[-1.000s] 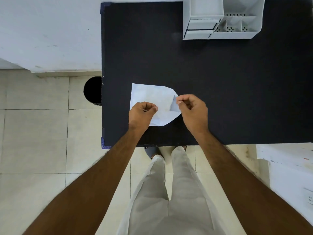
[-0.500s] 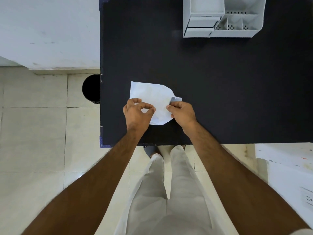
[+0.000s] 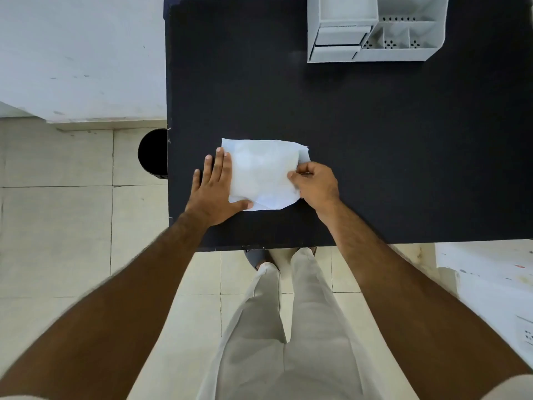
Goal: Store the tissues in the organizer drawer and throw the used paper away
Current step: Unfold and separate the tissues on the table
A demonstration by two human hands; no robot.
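A white tissue [image 3: 262, 171] lies folded flat on the black table [image 3: 375, 140], near its front left part. My left hand [image 3: 215, 187] rests flat with fingers spread on the tissue's left edge, thumb on its lower edge. My right hand [image 3: 315, 184] pinches the tissue's right edge between thumb and fingers. The grey organizer [image 3: 375, 30] stands at the table's far right, with two closed drawers on its left side and open compartments on its right.
A black round bin [image 3: 153, 153] stands on the tiled floor just left of the table's edge. A white wall runs behind it at the left. A white surface [image 3: 487, 272] sits at the right, beside the table's front edge.
My left hand has opened from a pinch and now lies flat on the tissue's left edge. The tissue has flattened and spread wider to the right, with my right hand moved right.
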